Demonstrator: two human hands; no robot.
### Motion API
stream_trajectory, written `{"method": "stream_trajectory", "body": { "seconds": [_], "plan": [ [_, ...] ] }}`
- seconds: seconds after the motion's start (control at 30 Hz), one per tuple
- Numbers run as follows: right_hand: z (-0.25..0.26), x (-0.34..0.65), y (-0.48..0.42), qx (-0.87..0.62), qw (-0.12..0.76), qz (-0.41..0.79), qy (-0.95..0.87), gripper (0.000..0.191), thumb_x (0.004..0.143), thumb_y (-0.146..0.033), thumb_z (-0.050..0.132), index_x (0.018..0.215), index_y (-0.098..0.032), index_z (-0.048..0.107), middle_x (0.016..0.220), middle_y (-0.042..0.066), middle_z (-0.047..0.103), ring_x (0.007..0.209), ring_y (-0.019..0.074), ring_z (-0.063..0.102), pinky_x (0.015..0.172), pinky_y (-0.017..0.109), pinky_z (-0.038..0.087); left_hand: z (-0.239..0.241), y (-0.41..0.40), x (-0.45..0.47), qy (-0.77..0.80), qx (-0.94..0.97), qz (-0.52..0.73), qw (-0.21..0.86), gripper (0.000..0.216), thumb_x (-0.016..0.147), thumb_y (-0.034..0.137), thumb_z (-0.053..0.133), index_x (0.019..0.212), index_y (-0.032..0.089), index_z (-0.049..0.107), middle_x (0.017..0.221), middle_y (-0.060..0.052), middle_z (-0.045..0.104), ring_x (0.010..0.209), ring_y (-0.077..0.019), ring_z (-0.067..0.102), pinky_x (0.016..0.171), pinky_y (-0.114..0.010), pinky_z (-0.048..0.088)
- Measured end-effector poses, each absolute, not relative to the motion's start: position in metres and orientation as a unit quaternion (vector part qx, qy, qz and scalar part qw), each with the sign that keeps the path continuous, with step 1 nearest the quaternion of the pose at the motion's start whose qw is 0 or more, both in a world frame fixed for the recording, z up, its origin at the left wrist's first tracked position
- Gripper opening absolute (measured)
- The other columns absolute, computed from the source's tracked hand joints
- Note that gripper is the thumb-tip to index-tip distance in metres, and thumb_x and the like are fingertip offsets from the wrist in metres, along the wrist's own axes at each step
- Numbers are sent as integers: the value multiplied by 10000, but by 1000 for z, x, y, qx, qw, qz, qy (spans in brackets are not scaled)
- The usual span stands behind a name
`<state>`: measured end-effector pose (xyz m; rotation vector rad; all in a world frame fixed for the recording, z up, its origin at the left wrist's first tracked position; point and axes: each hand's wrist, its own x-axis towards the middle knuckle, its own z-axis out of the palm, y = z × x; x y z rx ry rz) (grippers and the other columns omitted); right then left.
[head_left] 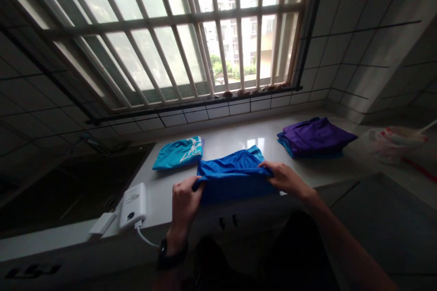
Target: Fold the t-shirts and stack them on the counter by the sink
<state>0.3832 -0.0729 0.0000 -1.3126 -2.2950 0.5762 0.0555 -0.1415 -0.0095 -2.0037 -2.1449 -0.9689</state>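
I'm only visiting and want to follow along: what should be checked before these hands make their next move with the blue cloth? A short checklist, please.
1. Left hand gripping the blue cloth: ok, closed on its left end.
2. Right hand gripping it too: ok, closed on its right end.
3. Blue cloth lying flat: not ok, it is creased, with a ridge between the hands.
4. Teal folded cloth clear of it: cannot tell; they meet or nearly meet in this view.
5. Purple cloth clear of it: ok, a gap shows.
6. White cable free of the left wrist: cannot tell; it disappears near the watch.
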Motion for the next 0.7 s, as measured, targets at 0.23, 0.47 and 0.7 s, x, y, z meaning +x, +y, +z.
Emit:
{"method": "stream_trajectory", "body": {
  "seconds": [0.23, 0.47, 0.7],
  "plan": [
    [-39, 328, -50, -526, 375, 83, -759, 513, 970, -208, 431, 1479, -179, 491, 1426, 158, 577, 1328, 287, 531, 1115, 446, 427, -32, -73, 78, -707, -649, -260, 106, 538, 951, 245, 508, 1470, 101, 501, 1504, -194, 530, 1362, -295, 532, 1102, -415, 465],
    [-108, 303, -66, -549, 192, 96, -808, 512, 990, -309, 468, 1491, -222, 519, 1622, 119, 404, 1511, 319, 326, 1224, 537, 266, -95, -90, 83, -711, -697, -82, 48, 508, 1019, 283, 372, 1503, 216, 509, 1609, -117, 426, 1476, -307, 411, 1185, -534, 366],
    [-82, 326, -19, -482, 104, 168, -854, 615, 913, -122, 414, 1521, -181, 482, 1664, 99, 308, 1556, 275, 228, 1256, 514, 204, -96, -104, 88, -728, -679, -88, 49, 543, 1014, 406, 431, 1498, 175, 514, 1575, -155, 467, 1420, -330, 475, 1091, -484, 472]
  ]
}}
